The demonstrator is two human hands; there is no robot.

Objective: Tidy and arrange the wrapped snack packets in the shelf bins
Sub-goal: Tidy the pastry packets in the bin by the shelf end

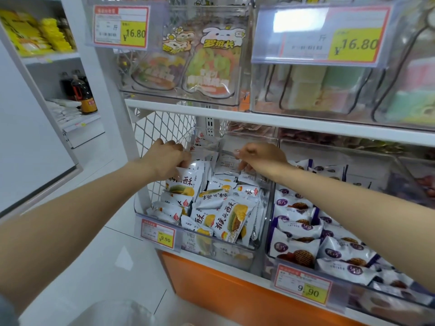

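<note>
At 6 o'clock, closest in, an orange base panel (pixel 223 285) is running under the shelf. Just above it a clear plastic shelf bin (pixel 137 205), carrying a red-and-yellow price label (pixel 158 234), is holding a loose heap of white foil snack packets (pixel 231 220) printed with a green-and-yellow pastry. The front ones are slanting with their long axes toward 1 o'clock, and others are lying flat or on edge. At 3 o'clock of it, a second clear bin (pixel 267 250) is holding white-and-purple packets (pixel 294 248) in overlapping rows.

Farther in, both bare arms are reaching over the heap. The left hand (pixel 168 158) is curling its fingers round the top edge of an upright white packet (pixel 186 180). That packet is hanging at 5 o'clock of the hand, its long axis running 12 to 6. The right hand (pixel 261 156) is bending its fingers down toward the packets at the back of the bin; whether it is pinching one cannot be told.

The untidy heap is lying at 6 o'clock of both hands, and the left is the nearer to its tallest part, so that hand is probably the one setting packets straight next.

Beyond, a white mesh panel (pixel 162 128) is backing the shelf, and upper bins are showing colourful sweet bags (pixel 211 67).
</note>
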